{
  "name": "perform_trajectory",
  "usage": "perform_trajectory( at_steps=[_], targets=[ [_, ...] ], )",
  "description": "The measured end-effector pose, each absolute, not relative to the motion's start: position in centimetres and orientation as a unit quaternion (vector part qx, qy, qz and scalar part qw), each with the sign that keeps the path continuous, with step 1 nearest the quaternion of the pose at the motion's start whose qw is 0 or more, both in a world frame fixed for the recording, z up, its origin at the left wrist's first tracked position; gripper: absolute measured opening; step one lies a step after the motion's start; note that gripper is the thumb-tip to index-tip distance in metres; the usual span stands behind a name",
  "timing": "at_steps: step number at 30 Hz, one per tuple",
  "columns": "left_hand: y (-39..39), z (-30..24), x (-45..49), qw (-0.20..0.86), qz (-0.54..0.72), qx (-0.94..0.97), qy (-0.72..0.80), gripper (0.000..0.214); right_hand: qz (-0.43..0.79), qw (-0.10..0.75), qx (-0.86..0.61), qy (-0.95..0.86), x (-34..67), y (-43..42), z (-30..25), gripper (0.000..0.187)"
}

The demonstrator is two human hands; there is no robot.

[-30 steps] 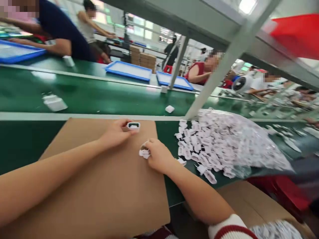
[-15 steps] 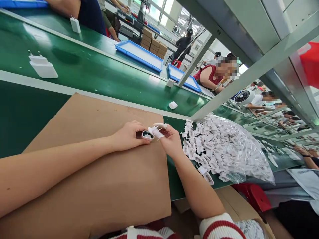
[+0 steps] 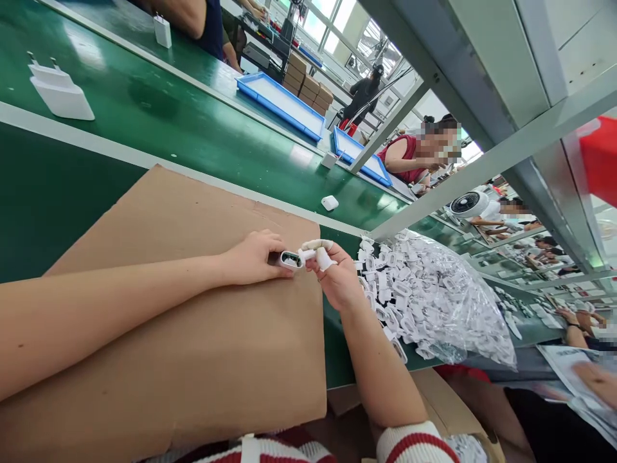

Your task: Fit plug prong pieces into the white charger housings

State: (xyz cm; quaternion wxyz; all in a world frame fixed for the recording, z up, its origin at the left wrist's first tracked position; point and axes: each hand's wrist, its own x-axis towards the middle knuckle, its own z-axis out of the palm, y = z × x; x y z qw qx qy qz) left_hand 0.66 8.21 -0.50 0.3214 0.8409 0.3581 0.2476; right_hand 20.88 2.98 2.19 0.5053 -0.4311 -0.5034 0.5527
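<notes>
Over the cardboard sheet (image 3: 231,347), my left hand (image 3: 253,258) is closed around a white charger housing (image 3: 291,260). Its open end faces right, and a green circuit board shows inside. My right hand (image 3: 341,278), with white coverings on the thumb and a finger, pinches a white plug cap (image 3: 307,255) at that open end. Fingers partly hide the cap, and I cannot tell whether it touches the housing. To the right of my right hand lies a heap of white plug caps (image 3: 400,283), partly under a clear plastic bag (image 3: 457,289).
A white charger (image 3: 62,93) with two pins lies on the green conveyor (image 3: 193,145), and a small white charger (image 3: 330,203) is farther right. Blue-rimmed trays (image 3: 284,106) line the far side. A metal post (image 3: 400,218) slants up beside the heap. Co-workers sit beyond.
My right hand has turned the plug cap so that its body faces the housing's open end. The left hand keeps its grip. The whole view has shifted slightly.
</notes>
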Motion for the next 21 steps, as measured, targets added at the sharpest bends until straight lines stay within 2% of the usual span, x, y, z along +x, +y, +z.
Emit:
perform_trajectory(
  at_steps=[3,7,10,14,16,21],
  targets=[
    [8.3,-0.7,0.6,0.318,0.246,0.844,0.355,0.036,0.551,0.518,-0.432,-0.492,20.6,3.2,2.0,0.028],
    [8.3,-0.7,0.5,0.315,0.247,0.843,0.359,0.041,0.452,0.548,-0.445,-0.546,20.5,3.3,1.7,0.052],
    [8.2,-0.6,0.5,0.318,0.254,0.839,0.362,0.045,0.328,0.529,-0.485,-0.614,20.8,3.1,1.6,0.04],
    [8.2,-0.6,0.5,0.322,0.261,0.838,0.354,0.039,0.172,0.43,-0.504,-0.729,21.2,2.7,1.3,0.028],
    [8.2,-0.6,0.5,0.322,0.264,0.84,0.347,0.037,0.144,0.403,-0.493,-0.757,21.2,2.7,1.1,0.029],
    [8.2,-0.5,0.5,0.334,0.267,0.834,0.349,0.035,0.119,0.426,-0.487,-0.753,20.7,2.6,0.7,0.027]
  ],
)
